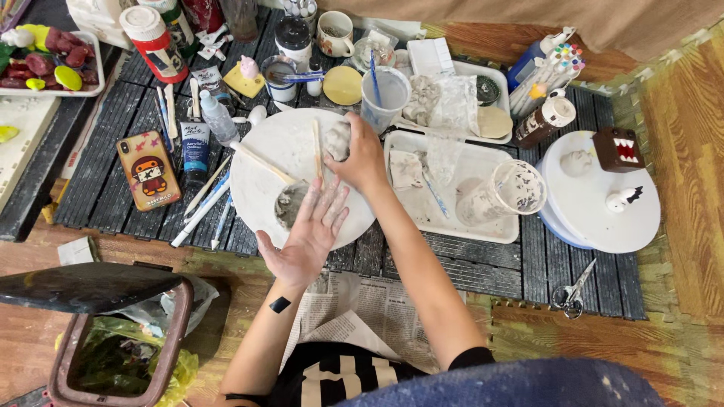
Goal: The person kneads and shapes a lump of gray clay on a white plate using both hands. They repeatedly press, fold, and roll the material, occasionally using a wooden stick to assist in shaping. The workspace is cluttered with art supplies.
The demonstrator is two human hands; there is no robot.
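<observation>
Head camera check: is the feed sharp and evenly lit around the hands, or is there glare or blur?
Head view: soft, even light, no hard shadows or glare on the white round board; left hand and right hand on the clay lump look slightly soft; the frame edges bow with wide-angle distortion.

blue paint tube [195, 148], red-labelled canister [154, 42] far left
</observation>
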